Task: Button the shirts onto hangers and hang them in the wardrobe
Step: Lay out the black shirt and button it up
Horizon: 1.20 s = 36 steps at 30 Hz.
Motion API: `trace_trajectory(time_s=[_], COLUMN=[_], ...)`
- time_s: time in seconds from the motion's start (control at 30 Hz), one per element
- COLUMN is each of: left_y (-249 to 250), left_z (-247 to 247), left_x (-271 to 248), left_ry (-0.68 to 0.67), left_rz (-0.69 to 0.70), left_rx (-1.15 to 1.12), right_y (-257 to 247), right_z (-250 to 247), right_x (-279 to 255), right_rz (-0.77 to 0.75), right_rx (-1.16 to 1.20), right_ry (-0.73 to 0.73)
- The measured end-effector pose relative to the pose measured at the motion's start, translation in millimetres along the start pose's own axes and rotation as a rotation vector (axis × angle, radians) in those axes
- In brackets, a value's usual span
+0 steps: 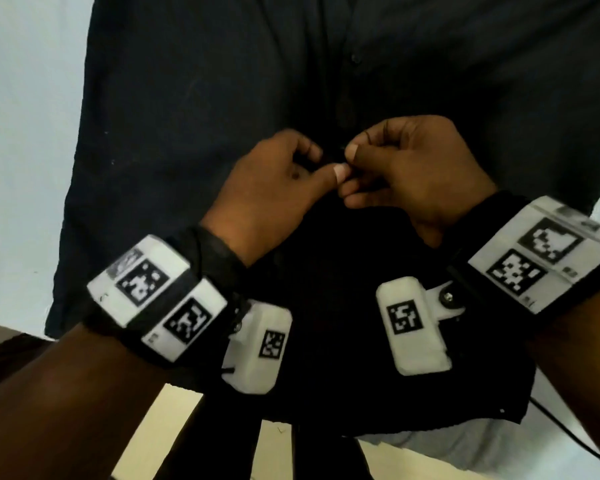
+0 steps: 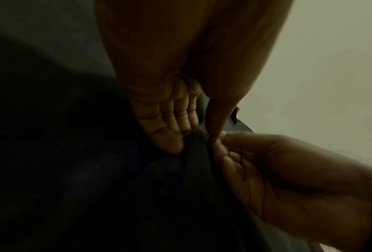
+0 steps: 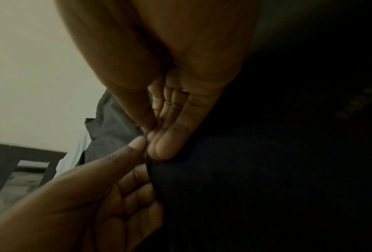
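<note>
From the head view, a dark shirt (image 1: 194,109) hangs spread in front of a pale wall (image 1: 21,133), reaching above and below both hands. The left hand (image 1: 271,188) and the right hand (image 1: 420,174) meet at the shirt's front opening, thumbs almost touching each other. Each hand has its fingers curled and pinches an edge of the dark cloth between thumb and fingers. Just above the hands a fastened button (image 1: 354,57) sits on the placket; the button being worked is too small and dark to make out. Both wrists carry white marker blocks (image 1: 160,296) on black straps.

From the left wrist view, the left hand (image 2: 172,109) comes down from above, its fingers bent behind a fold of the shirt (image 2: 94,170) with the thumb in front, gripping that fold. The right hand (image 2: 288,173) enters from the lower right and its fingertips nip the same cloth edge right beside the left thumb.

From the right wrist view, the right hand (image 3: 180,105) holds the shirt (image 3: 266,170) edge between thumb and curled fingers. The left hand (image 3: 98,196) rises from below, its thumb tip touching the right hand's fingers at the edge. To the left of the hands, a lighter grey part of the garment shows against the wall, with a dark frame (image 3: 1,163) lower down.
</note>
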<state>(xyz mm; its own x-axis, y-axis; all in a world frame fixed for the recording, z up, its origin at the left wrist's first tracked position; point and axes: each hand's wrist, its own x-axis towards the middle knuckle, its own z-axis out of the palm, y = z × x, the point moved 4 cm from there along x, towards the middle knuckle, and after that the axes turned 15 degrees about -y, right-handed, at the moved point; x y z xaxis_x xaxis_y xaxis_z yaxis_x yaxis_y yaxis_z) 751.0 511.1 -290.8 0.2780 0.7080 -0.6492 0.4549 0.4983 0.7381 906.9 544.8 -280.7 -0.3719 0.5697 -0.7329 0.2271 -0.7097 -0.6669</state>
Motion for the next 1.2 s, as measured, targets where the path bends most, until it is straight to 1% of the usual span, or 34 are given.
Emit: trace_trajectory(time_s=[0.1,0.17,0.2,0.23,0.3,0.33,0.4,0.47,0.5,0.53,0.6,0.67,0.73,0.8,0.9,0.97,1.1,1.2], left_y=[-11.7,-16.3,-18.7,-20.6,-23.8,-24.4,-25.5,-26.7,-28.7,-30.1,-29.6,-26.6,-21.5,-19.6,-19.4,-20.3,-23.4,-31.1], left_z=[14.5,26.5,33.3,40.8,56.4,64.8,79.4,84.3,81.0,74.4,56.7,40.8,34.1,37.8,48.1,49.3,39.3,32.3], left_x=[-27.4,-50.4,-60.7,-70.4,-86.5,-94.0,-106.1,-114.5,-116.7,-116.9,-112.2,-99.5,-83.1,-68.2,-55.0,-50.7,-55.0,-62.4], left_ry=[-0.022,0.001,0.017,0.042,0.08,0.071,0.02,-0.033,-0.036,-0.013,0.105,0.234,0.284,0.265,0.239,0.246,0.224,0.198], left_rz=[-0.092,-0.135,-0.133,-0.113,-0.033,0.011,0.09,0.132,0.123,0.106,0.094,0.121,0.17,0.18,0.137,0.11,0.092,0.058], left_rx=[0.246,0.294,0.305,0.33,0.43,0.468,0.494,0.475,0.449,0.428,0.427,0.446,0.468,0.504,0.598,0.605,0.441,0.229], right_y=[6.9,12.2,14.9,18.3,28.6,34.5,44.5,51.9,55.1,57.6,61.0,62.6,62.1,61.7,62.3,64.8,70.2,70.9], right_z=[4.4,7.5,10.9,17.0,33.0,39.9,44.9,41.1,38.8,36.2,33.6,32.2,33.5,34.4,36.5,41.7,57.9,64.5], right_x=[-6.6,-18.4,-25.5,-32.3,-42.8,-46.9,-50.2,-53.5,-55.2,-56.7,-61.2,-65.0,-67.9,-70.9,-72.6,-71.4,-64.2,-61.3], right_rz=[-0.015,-0.042,-0.053,-0.047,0.02,0.058,0.077,0.078,0.069,0.059,0.033,-0.001,-0.025,-0.054,-0.1,-0.117,-0.12,-0.134], right_rx=[-0.055,-0.147,-0.231,-0.345,-0.584,-0.675,-0.749,-0.746,-0.718,-0.666,-0.552,-0.521,-0.536,-0.526,-0.493,-0.473,-0.503,-0.528], right_ry=[0.074,0.135,0.169,0.188,0.171,0.162,0.18,0.208,0.216,0.222,0.248,0.288,0.305,0.33,0.378,0.381,0.332,0.357])
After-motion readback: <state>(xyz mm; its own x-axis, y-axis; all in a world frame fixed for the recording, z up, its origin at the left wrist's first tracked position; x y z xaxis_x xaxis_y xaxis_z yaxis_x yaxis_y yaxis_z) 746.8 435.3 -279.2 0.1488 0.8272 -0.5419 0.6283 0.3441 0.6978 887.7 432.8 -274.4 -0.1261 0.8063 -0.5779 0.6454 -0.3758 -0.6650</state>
